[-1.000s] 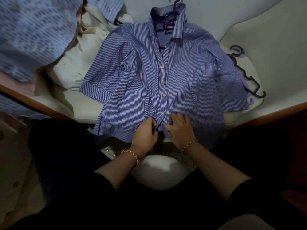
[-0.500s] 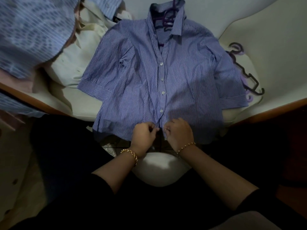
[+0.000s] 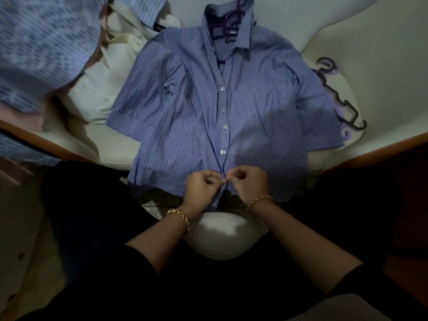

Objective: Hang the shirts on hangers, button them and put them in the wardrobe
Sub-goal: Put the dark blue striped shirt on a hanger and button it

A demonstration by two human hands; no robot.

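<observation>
You're on the buttoning step. The shirt (image 3: 254, 112) lies flat on the chair (image 3: 347, 42), with the hanger (image 3: 231, 26) in its collar. Your left hand (image 3: 201, 188) and right hand (image 3: 250, 184) each pinch the placket at the hem. Next, ease the lowest button through its hole.

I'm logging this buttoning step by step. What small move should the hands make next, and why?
Probably fasten the front at the hem: the left hand and right hand pinch the front edges of the shirt together there, and the four buttons above look fastened.
</observation>
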